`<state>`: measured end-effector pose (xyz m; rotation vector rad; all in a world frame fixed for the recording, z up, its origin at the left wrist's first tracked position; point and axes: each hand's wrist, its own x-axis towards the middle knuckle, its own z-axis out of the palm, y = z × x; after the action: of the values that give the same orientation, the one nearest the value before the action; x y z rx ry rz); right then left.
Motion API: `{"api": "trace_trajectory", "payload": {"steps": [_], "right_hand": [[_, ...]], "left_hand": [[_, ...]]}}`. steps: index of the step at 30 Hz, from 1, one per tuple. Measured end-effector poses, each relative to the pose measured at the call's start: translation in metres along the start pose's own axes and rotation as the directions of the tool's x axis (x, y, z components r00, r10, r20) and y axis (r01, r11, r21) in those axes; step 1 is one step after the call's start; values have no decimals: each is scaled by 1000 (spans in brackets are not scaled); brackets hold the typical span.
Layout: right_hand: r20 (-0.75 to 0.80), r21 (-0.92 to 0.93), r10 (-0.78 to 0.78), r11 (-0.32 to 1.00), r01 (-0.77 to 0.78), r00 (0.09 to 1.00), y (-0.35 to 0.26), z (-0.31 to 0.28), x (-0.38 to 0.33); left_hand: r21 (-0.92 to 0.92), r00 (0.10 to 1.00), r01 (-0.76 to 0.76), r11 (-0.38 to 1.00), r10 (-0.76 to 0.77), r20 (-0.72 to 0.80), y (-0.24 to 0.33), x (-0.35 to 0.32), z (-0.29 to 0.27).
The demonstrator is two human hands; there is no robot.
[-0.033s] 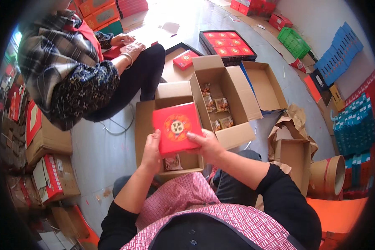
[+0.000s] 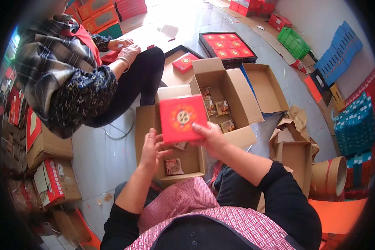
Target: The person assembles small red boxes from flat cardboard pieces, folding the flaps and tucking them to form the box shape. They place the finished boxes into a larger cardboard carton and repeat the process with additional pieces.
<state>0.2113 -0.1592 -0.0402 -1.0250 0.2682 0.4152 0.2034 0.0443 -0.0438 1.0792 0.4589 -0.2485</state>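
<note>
A square red gift box [image 2: 175,133] with a round patterned emblem is held up in front of me. My right hand [image 2: 216,141] grips its lower right corner, thumb on top. By the lower left corner is my left hand [image 2: 151,150], fingers spread and apart from the box. Below them stands an open cardboard carton [image 2: 146,129] with a few wrapped packets [image 2: 173,166] inside, partly hidden by the gift box. Next to it, on the right, a second open carton [image 2: 248,98] holds several small clear-wrapped packets [image 2: 223,108].
Further off, a black tray [image 2: 202,41] is filled with red boxes; another tray [image 2: 171,68] holds one red box [image 2: 185,62]. A co-worker [image 2: 83,79] sits at the left, hands at a pale surface. At the right are an open box [image 2: 264,85], crumpled brown paper [image 2: 298,118] and a round tub [image 2: 327,179].
My left hand has come off the gift box and its fingers have spread. The box, in my right hand, has shifted slightly right and up, showing more of the carton below.
</note>
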Motion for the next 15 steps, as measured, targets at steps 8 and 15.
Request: {"api": "trace_trajectory", "payload": {"steps": [8,15], "right_hand": [[-229,-142,-27,990,-6,973,-25,-118,181],[-257,-292,58,947,-135,965,21,-185,260]], "left_hand": [[340,977,88,936,-147,152,-24,32,-9],[415,950,38,909,-161,266,-25,27,-10]]}}
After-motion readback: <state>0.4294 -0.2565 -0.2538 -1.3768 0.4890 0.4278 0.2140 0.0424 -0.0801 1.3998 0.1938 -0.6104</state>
